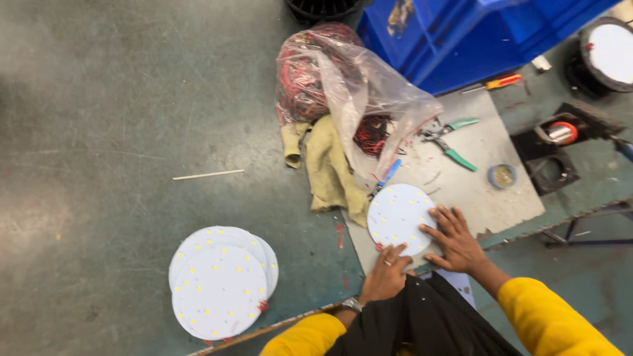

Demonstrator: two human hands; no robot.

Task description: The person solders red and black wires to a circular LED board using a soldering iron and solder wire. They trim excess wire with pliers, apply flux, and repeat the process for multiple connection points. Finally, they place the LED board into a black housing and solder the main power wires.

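Observation:
A round white LED board [398, 216] lies flat on a grey mat [488, 191] near the table's front edge. My left hand [384, 277], with a ring and a wristwatch, rests at the board's near rim with fingertips touching it. Spread fingers of my right hand [456, 242] press on the board's right edge and the mat. Neither hand has lifted the board. Both sleeves are yellow.
A stack of similar round white boards [221, 280] lies at the left. A clear plastic bag of red and black wires [330, 86] and a tan cloth [330, 171] sit behind. Green-handled pliers [452, 142], a small round tin [503, 175], blue crate [475, 33].

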